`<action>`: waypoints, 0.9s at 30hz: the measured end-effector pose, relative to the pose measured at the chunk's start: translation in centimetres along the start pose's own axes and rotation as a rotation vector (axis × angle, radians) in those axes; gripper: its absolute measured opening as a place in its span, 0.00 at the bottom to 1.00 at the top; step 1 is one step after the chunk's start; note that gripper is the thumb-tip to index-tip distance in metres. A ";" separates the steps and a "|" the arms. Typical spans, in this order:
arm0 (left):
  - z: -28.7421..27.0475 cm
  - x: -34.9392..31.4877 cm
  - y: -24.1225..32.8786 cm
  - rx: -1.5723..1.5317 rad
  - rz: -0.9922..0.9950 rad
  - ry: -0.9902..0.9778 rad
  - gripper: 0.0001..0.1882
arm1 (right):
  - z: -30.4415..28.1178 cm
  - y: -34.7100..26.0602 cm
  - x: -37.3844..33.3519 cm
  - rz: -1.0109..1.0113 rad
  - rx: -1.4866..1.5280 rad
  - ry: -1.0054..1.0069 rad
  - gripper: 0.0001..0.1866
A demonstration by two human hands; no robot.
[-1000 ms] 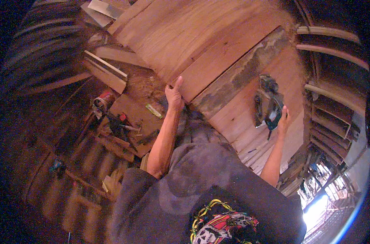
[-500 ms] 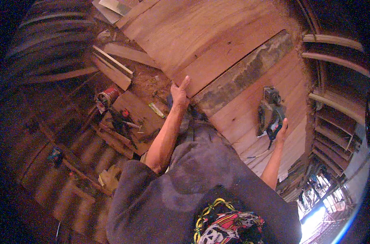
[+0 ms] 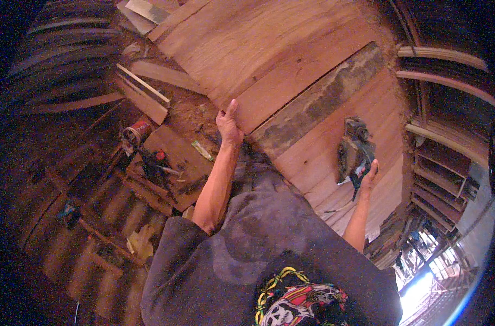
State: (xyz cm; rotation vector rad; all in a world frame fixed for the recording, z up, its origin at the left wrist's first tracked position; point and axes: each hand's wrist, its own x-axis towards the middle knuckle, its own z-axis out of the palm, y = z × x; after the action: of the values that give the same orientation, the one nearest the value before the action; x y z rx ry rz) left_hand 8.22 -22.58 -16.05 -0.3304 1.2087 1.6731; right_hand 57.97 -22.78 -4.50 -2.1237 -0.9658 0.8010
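— Wood under the left fingers (image 3: 232, 108), is it?

— Yes. The left hand (image 3: 228, 126) is clamped on the near edge of the big wooden panel (image 3: 291, 65), thumb up on the face, the others curled under the rim. The right hand (image 3: 368, 175) rests at the rear grip of the power tool (image 3: 354, 148); its fingers look loosely bent around the handle, though whether they truly close on it I cannot tell.

— Anything different from half a second ago?

— Hardly. Both hands sit where they did, left on the edge, right at the tool. The view has swung slightly, so the panel fills a little more of the upper picture.

— And the tool itself?

— Dark, grey-green and blocky, with a bit of red near the hand and a thin cord trailing off below. It lies on the plank surface to the right, just past a grey, rough-looking strip (image 3: 323, 100) that crosses the boards diagonally.

— Around them?

— To the left, lower down, a cluttered workbench (image 3: 171, 152) with a red-topped tool (image 3: 136, 132), loose offcuts (image 3: 144, 92) and sawdust. The person's grey shirt (image 3: 247, 255) fills the bottom.
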 end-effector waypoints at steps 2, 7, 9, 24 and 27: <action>0.6 0.1 -0.2 -0.020 0.001 0.004 0.23 | -1.0 1.6 1.1 -0.051 -0.074 0.042 0.23; -0.3 0.8 -0.1 -0.026 -0.071 -0.013 0.22 | 0.9 -1.4 -0.7 -0.119 -0.140 0.065 0.20; -0.9 1.3 -0.6 -0.034 -0.064 -0.016 0.21 | 1.5 -3.0 -1.6 -0.176 -0.120 0.051 0.19; -0.4 0.1 -0.5 0.030 -0.025 -0.003 0.25 | 1.7 -2.9 -1.4 -0.128 -0.034 0.128 0.23; -1.6 0.3 -1.8 -0.025 -0.095 -0.036 0.25 | 0.7 -2.7 -1.3 -0.052 -0.051 0.042 0.23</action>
State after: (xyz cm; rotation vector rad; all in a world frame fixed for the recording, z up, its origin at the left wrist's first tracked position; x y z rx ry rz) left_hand 9.08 -23.76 -18.01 -0.3661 1.1293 1.6069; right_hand 55.71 -22.26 -2.53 -2.1410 -1.0253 0.7099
